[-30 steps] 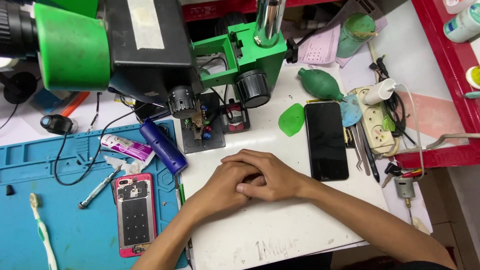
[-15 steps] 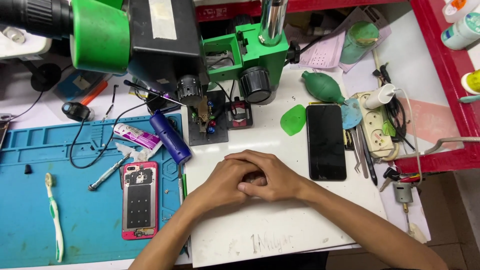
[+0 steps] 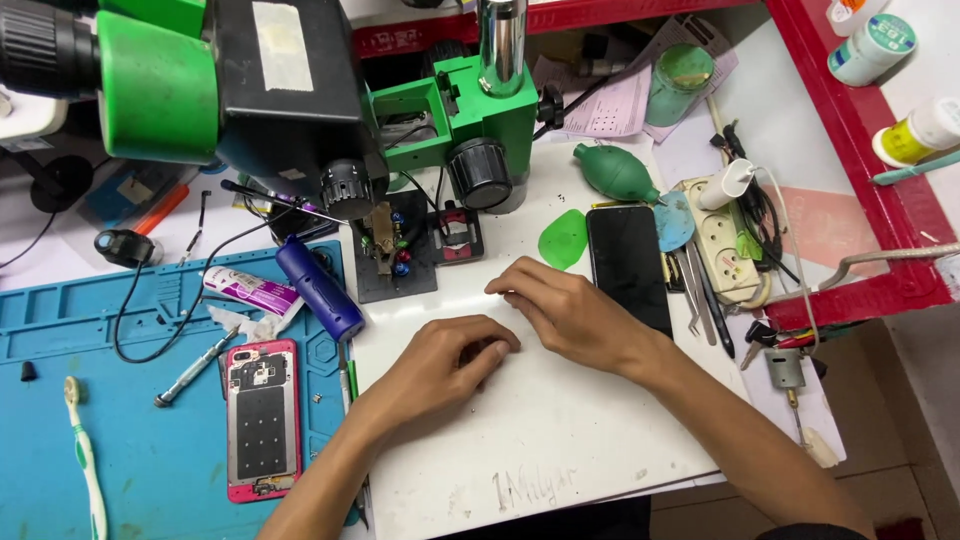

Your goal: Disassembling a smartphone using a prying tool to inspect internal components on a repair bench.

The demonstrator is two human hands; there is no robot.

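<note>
Two bare hands rest on the white work board point(image 3: 560, 440), palms down. The left hand point(image 3: 440, 365) is loosely curled, fingertips pinched toward the board; whether it grips some tiny part cannot be told. The right hand point(image 3: 560, 310) lies flatter, fingers spread, holding nothing visible. Just right of it sits a black smartphone point(image 3: 628, 265), face up, with a green pick point(image 3: 563, 238) beside it, close for easy reach. Left of the left hand, on the blue repair mat point(image 3: 130, 440), lies an opened pink phone shell point(image 3: 262, 418). Ahead, a green microscope point(image 3: 300, 90) overhangs a small circuit-board holder point(image 3: 395, 250). Far right, a green-lidded jar point(image 3: 680, 85) stands closed, contents unseen.
</note>
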